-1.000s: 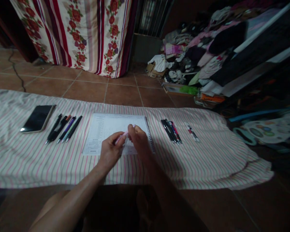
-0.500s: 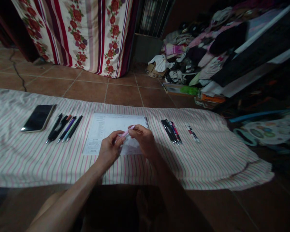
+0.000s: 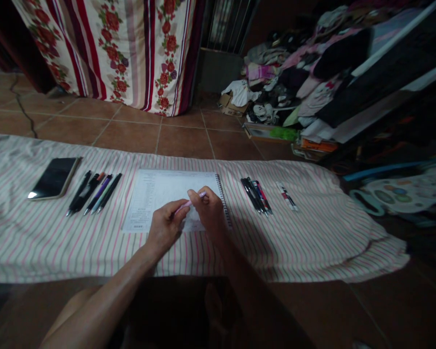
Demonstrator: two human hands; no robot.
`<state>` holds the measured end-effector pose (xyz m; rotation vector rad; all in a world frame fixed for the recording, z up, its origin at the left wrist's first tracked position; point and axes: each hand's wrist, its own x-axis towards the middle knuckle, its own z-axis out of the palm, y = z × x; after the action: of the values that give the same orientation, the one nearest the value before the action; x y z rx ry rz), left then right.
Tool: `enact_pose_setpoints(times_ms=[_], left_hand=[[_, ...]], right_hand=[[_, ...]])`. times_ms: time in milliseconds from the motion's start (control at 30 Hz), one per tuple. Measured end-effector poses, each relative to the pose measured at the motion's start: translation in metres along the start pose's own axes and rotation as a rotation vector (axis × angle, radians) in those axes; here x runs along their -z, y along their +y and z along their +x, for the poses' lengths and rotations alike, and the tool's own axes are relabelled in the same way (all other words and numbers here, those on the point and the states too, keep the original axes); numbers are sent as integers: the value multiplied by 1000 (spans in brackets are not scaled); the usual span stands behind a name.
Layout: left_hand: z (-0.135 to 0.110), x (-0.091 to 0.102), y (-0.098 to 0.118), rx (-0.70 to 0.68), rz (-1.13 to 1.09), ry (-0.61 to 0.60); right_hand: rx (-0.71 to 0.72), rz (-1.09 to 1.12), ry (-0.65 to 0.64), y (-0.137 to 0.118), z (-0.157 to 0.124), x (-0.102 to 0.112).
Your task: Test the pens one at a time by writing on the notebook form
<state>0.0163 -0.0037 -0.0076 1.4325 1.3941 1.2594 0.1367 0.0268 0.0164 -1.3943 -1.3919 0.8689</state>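
Observation:
A pink pen (image 3: pixel 183 207) is held between my two hands, above a spiral notebook (image 3: pixel 138 203). My left hand (image 3: pixel 166 220) is closed round its lower left part. At its upper right end, the fingers of my right hand (image 3: pixel 210 208) pinch it, and the purple tip shows beyond them. Left of the notebook lie several pens (image 3: pixel 94 194) side by side. To the right sits another group of dark and red pens (image 3: pixel 256 196), and a white tube-like item with dark and red print (image 3: pixel 287 196) lies apart from them.
A phone (image 3: pixel 54 178) lies at the left on the striped cloth (image 3: pixel 327 232) covering the low surface. Beyond it are a tiled floor (image 3: pixel 127 128), a flowered curtain (image 3: pixel 138 53) and a heap of clothes (image 3: pixel 294 72) at the back right.
My right hand has shifted its grip on the pen's upper end, its thumb now further over it. My left hand stays closed on the pen. The whole view has moved slightly.

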Motion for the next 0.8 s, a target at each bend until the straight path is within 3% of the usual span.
enact_pose_setpoints(times_ms=[100, 300, 433, 800], left_hand=[[4, 2, 4, 45, -34, -4], [7, 7, 4, 119, -74, -38], [6, 8, 2, 96, -48, -65], [1, 5, 3, 69, -39, -55]], right_hand=[[-84, 154, -80, -1, 1, 0], [-100, 328, -217, -1, 5, 11], [-147, 332, -194, -1, 5, 13], [-115, 203, -73, 1, 1, 3]])
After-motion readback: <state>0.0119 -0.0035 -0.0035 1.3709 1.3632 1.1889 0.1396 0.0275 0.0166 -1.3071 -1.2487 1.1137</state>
